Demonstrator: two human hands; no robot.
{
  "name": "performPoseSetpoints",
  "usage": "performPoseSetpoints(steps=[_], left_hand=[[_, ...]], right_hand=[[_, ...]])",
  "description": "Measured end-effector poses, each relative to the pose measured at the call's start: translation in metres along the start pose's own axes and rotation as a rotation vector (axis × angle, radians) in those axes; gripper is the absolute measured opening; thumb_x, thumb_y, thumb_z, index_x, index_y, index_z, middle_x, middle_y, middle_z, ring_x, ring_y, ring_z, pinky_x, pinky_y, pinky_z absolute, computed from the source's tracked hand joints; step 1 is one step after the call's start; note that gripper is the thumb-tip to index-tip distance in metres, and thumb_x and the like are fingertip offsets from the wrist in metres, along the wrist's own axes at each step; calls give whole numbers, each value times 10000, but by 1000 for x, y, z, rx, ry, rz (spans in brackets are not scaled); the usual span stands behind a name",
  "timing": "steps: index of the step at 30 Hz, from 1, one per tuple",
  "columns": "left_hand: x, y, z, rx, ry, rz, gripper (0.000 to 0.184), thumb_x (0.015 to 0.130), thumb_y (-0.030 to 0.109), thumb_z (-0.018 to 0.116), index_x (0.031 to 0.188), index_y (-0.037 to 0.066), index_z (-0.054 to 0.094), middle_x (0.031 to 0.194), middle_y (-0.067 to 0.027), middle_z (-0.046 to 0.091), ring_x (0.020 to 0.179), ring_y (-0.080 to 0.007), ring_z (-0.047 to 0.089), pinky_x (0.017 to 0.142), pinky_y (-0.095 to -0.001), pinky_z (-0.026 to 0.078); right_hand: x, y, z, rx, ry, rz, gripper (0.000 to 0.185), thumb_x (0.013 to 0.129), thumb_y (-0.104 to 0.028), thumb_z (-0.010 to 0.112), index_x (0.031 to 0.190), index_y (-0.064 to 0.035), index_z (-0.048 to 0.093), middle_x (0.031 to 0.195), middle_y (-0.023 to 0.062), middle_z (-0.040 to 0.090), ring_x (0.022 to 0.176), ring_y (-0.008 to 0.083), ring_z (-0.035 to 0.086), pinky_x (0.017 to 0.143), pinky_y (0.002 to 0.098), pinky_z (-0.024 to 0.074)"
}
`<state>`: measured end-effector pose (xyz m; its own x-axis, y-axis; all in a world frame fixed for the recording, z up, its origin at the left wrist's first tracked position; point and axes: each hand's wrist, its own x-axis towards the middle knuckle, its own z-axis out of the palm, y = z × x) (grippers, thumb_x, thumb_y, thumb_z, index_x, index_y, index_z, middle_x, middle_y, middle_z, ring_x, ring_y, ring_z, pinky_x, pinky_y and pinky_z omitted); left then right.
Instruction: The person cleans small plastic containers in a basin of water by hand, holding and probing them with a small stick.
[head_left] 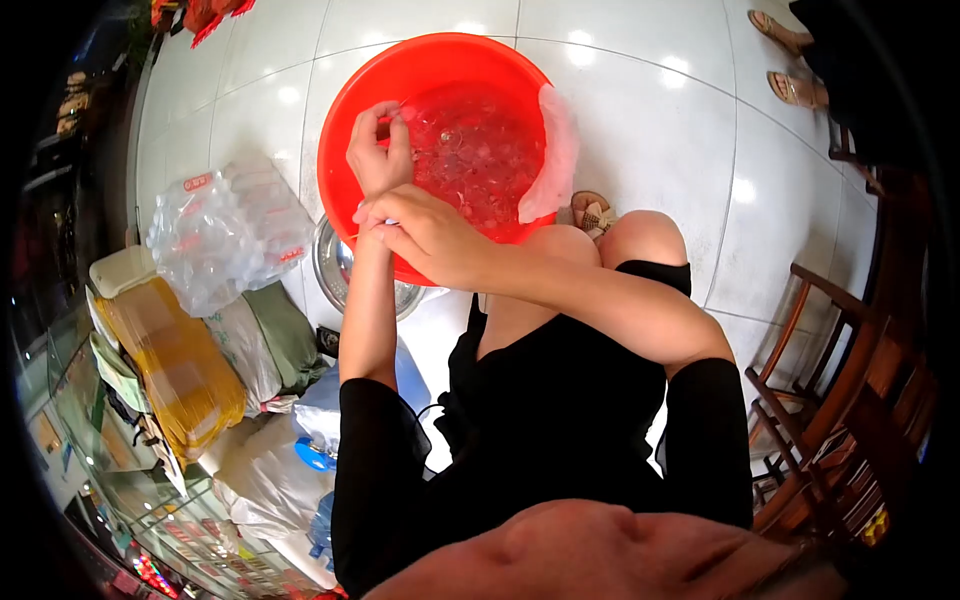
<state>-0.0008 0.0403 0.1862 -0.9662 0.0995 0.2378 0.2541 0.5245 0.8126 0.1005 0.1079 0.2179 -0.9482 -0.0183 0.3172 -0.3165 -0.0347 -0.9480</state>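
A large red basin (350,95) stands on the tiled floor, with water and many small pale or reddish things in it that I cannot make out. My left hand (380,150) is over the basin's left side, its thumb and fingers pinched together; what they hold, if anything, is too small to name. My right hand (425,235) reaches across and lies on my left wrist, its fingers around it, near the basin's lower left rim. A translucent plastic bag (553,155) hangs over the right rim.
A metal bowl (328,268) sits partly under the basin. Wrapped bottles (230,235), a yellow taped parcel (170,355) and bags lie at the left. Wooden chairs (800,400) stand at the right. Another person's sandalled feet (795,88) are at the upper right.
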Motion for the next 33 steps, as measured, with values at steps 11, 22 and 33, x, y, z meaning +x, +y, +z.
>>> performPoseSetpoints(steps=[11,22,33], left_hand=[[4,17,-18,-444,277,-26,122,799,-15,483,907,-45,532,835,-108,585,639,-151,557,612,-246,464],[-3,32,-22,219,201,404,153,786,31,516,925,-9,567,855,-73,600,775,-163,556,712,-275,434],[-12,25,-26,162,-126,270,184,790,30,485,963,22,549,830,-104,596,783,-199,579,771,-352,432]], right_hand=[[-6,-3,10,195,140,163,104,832,-112,494,854,-17,532,932,97,485,898,209,477,814,294,376],[-8,-5,13,586,-27,378,164,848,-140,508,878,15,551,766,21,541,771,80,490,697,229,404],[-15,-15,9,740,-89,487,170,859,-169,502,882,-9,556,793,1,536,745,50,472,647,202,403]])
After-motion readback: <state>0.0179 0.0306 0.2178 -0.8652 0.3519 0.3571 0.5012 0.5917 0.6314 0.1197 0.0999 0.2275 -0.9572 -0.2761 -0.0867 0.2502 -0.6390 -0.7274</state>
